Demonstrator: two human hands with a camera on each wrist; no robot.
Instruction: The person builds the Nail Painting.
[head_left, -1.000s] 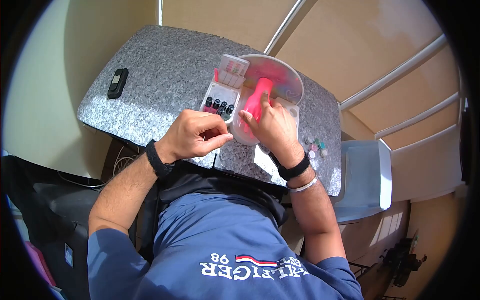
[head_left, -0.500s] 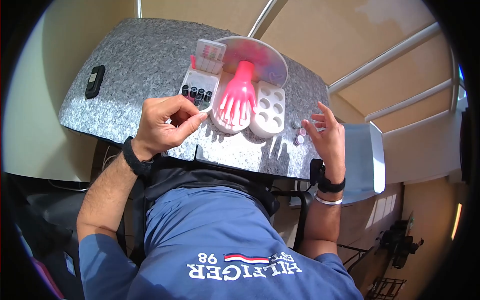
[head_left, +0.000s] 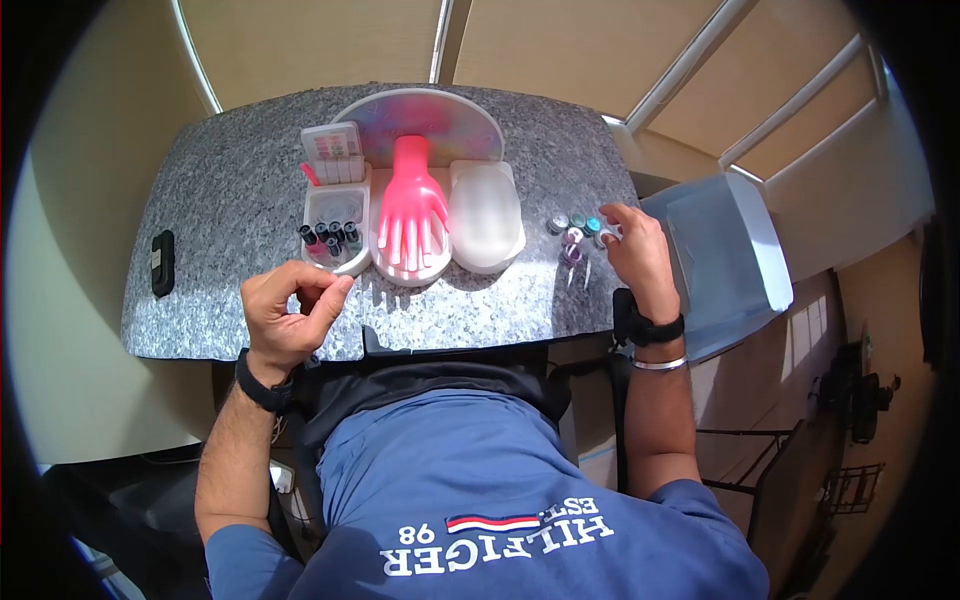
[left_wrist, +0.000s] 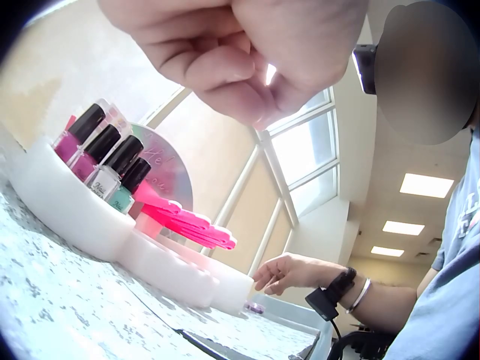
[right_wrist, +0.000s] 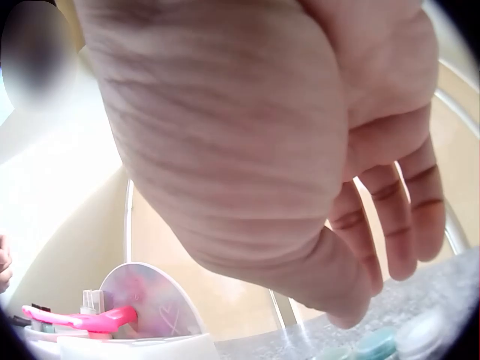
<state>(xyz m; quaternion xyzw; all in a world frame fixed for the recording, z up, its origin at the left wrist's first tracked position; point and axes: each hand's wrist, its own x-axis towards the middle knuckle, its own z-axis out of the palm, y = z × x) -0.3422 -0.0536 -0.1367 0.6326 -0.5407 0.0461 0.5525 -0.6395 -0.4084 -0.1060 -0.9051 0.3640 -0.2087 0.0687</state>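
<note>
My left hand hovers in front of the white stand's left tray, thumb and index fingertips pressed together and the other fingers curled. Nothing shows between them. My right hand reaches over the table's right side, fingers apart and loosely bent, its fingertips beside several small round pots with teal, white and purple tones. A bright pink model hand lies palm down in the middle of the stand. Several nail polish bottles with black caps stand in the left tray; purple, white and teal show.
A clear case stands upright behind the bottles, before a rounded pastel backboard. The stand's right tray looks blurred. A black device lies at the table's left; a bluish bin stands past the right edge.
My right hand has left the pink model hand and moved right to the small pots. The left hand stays pinched, now lower and farther from the bottles. The head view has turned right.
</note>
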